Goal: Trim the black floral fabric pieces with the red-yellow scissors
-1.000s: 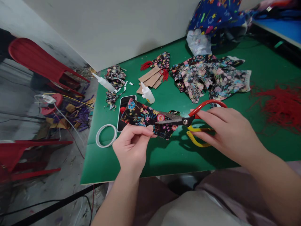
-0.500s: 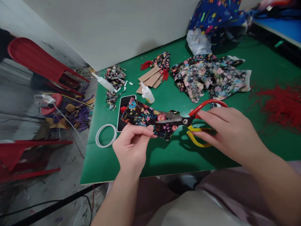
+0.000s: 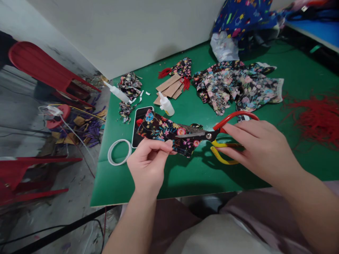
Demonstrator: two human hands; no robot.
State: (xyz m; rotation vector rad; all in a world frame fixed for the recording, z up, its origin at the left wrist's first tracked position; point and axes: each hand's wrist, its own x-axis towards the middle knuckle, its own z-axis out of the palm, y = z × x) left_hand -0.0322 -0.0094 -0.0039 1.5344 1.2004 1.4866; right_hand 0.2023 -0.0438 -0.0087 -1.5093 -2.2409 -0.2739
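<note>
My left hand (image 3: 150,158) pinches the lower edge of a dark floral fabric piece (image 3: 161,128) above the green table. Scissors (image 3: 209,135) with one red and one yellow handle are in my right hand (image 3: 259,148), its fingers closed around the handles. The scissor blades are parted and lie across the right part of the fabric, one over its front. Behind the fabric lies a phone (image 3: 135,139) with a white rim, partly covered. A roll of white tape (image 3: 119,152) rests left of my left hand.
On the green table (image 3: 185,183) stand two white glue bottles (image 3: 166,106), one tilted onto fabric scraps (image 3: 129,84). Brown card strips (image 3: 169,86), a floral cloth pile (image 3: 225,84) and red threads (image 3: 315,120) lie farther back and right. Red chairs (image 3: 39,67) are at left.
Almost nothing differs. The scissor handles and my right hand have shifted very slightly; the fabric and my left hand stay in place.
</note>
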